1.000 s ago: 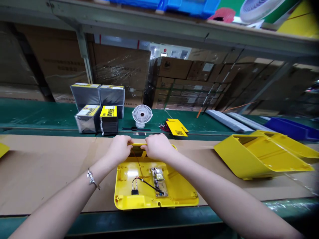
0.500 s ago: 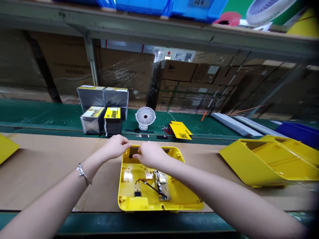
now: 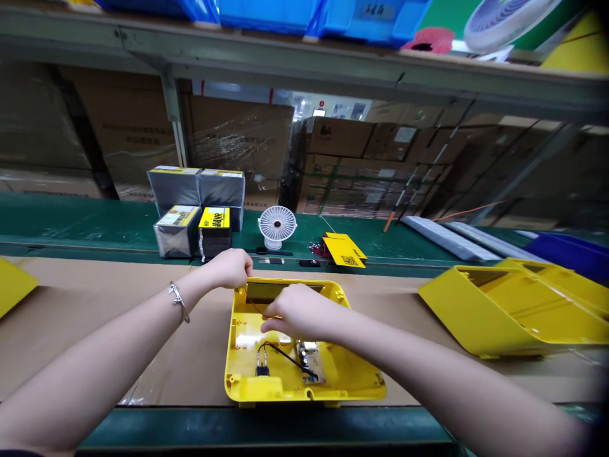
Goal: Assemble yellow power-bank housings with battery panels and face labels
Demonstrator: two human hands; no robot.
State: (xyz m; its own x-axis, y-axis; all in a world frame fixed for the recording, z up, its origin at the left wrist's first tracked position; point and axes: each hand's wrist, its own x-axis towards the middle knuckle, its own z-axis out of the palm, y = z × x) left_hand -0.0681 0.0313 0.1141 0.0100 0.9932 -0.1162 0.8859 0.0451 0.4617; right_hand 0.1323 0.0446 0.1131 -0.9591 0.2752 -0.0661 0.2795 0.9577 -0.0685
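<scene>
A yellow plastic housing (image 3: 366,377) lies open side up in front of me. Inside it sit a circuit board (image 3: 311,363) and a black socket (image 3: 262,369) joined by dark leads. My left hand (image 3: 233,268) is closed at the far left corner of the rim, thumb and fingers pinched together. From there a thin red wire (image 3: 254,305) runs down to my right hand (image 3: 302,312), whose fingers are closed on it above the housing's interior. A dark panel (image 3: 269,292) shows along the inner far wall, partly covered by my right hand. My right hand hides the wire's far end.
More yellow housings (image 3: 480,311) stand to the right, and a yellow part (image 3: 12,285) at the left edge. Behind are stacked wrapped packs (image 3: 214,235), a white fan (image 3: 277,225), and a yellow card (image 3: 345,249). A shelf with blue bins (image 3: 266,13) hangs above.
My left hand has shifted slightly up and right to the housing's corner. My right hand has moved down and right, and the red wire now shows stretched between them.
</scene>
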